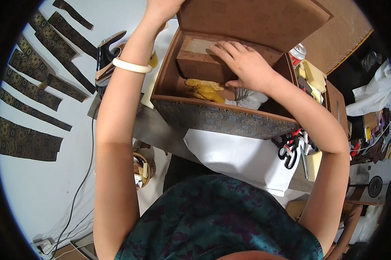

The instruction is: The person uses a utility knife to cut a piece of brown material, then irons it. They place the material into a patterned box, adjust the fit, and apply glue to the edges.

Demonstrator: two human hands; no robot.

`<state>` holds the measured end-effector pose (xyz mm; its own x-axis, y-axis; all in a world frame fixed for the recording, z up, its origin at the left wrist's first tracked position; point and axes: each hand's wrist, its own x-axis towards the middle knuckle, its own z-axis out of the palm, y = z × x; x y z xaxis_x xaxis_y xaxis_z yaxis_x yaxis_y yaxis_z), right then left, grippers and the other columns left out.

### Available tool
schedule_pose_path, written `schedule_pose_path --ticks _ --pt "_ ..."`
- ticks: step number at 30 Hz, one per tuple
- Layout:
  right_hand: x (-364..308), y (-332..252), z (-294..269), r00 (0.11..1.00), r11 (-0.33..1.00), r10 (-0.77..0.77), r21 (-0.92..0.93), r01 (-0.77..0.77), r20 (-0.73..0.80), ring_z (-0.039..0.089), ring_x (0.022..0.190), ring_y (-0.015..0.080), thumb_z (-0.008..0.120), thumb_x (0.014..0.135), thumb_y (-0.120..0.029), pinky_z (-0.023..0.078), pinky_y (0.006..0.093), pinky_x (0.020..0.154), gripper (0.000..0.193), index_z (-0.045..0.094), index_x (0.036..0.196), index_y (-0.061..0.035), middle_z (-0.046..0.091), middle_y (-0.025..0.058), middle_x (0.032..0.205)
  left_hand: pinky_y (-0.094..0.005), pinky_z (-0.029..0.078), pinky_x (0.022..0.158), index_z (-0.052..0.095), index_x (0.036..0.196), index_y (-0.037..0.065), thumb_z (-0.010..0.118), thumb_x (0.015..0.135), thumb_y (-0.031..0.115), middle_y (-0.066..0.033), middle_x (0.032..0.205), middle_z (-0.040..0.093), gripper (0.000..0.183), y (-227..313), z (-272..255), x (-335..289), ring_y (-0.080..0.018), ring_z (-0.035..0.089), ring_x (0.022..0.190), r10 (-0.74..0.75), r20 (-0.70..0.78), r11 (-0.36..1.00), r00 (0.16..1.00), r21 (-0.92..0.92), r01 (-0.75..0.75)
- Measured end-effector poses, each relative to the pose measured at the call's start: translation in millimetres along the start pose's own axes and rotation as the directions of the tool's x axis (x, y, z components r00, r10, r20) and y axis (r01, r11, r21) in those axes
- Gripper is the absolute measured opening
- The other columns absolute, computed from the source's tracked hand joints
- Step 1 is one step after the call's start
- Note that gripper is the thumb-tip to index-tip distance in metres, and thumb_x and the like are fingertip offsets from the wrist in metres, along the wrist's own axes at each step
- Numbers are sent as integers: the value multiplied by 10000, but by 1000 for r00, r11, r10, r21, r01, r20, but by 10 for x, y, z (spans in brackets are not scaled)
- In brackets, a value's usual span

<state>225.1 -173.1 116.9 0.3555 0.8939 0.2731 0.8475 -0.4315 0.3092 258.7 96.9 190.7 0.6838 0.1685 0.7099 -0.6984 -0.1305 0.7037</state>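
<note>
A large box with dark patterned fabric on its outside and brown lining stands before me, its brown lid raised. My left hand is at the lid's left edge, its fingers cut off by the top of the picture. Inside the box, my right hand lies with fingers spread on a smaller brown block, which has a pale patch on top. Below that hand, on the box floor, are a crumpled yellow cloth-like thing and a whitish-grey bundle.
An iron stands left of my left forearm. Dark patterned fabric strips lie on the white surface. Scissors and a white sheet are in front of the box. A can and yellow blocks sit at its right.
</note>
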Motion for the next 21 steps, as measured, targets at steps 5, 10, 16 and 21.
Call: schedule_pose_path --ticks 5,10,16,21 --pt "7 -156 61 995 998 26 -65 -20 94 549 1289 351 925 645 -388 553 430 1015 1192 292 1621 -131 499 150 1431 -344 527 1013 600 1358 -13 753 983 136 -103 1278 703 431 -241 -48 -13 -180 660 1149 -69 187 990 980 -105 90" --pt "79 -220 195 998 971 -11 -238 27 66 512 1344 391 914 656 -378 539 453 1051 1202 263 1638 -142 487 172 1446 -344 525 1021 607 1366 -6 767 968 120 -99 1286 702 447 -474 -125 15 -181 656 1162 -128 240 966 962 -188 176" --pt "76 -128 269 999 958 -32 -285 30 -3 516 1368 413 895 687 -346 528 464 1067 1093 336 1601 -126 485 181 1474 -355 521 1034 581 1401 7 767 966 121 -97 1314 687 487 -522 -34 42 -188 643 1193 -148 242 932 959 -289 217" --pt "-76 -89 -319 999 989 -49 -140 47 -7 555 1341 380 895 673 -277 540 445 1062 1023 395 1552 -117 519 172 1463 -360 493 1081 563 1438 34 728 1003 175 -98 1357 664 486 -610 10 79 -191 615 1246 -204 212 899 956 -346 268"
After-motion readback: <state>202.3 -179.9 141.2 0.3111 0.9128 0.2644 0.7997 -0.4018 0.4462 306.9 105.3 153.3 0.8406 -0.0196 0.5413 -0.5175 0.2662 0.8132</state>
